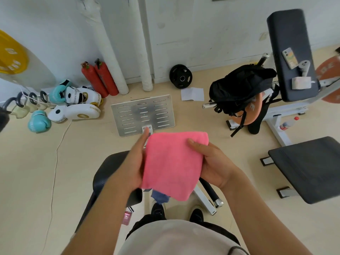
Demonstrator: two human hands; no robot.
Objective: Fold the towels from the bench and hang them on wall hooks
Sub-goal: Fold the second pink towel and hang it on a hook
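A pink towel (173, 162), folded into a rough rectangle, is held in the air in front of me above the black padded bench (108, 173). My left hand (135, 162) grips its left edge, fingers behind the cloth. On the right edge sits my right hand (211, 162), thumb lying on top of the towel. A bit of blue cloth (160, 196) shows just below the pink towel, partly hidden by it. No wall hooks are in view.
A slotted metal plate (143, 115) lies on the floor ahead. Boxing gloves (39, 123) and white pads (73, 112) sit at the left, two red extinguishers (100, 79) by the wall. A black backpack (241, 89) hangs on the right-hand bench (292, 52); another pad (311, 166) is at right.
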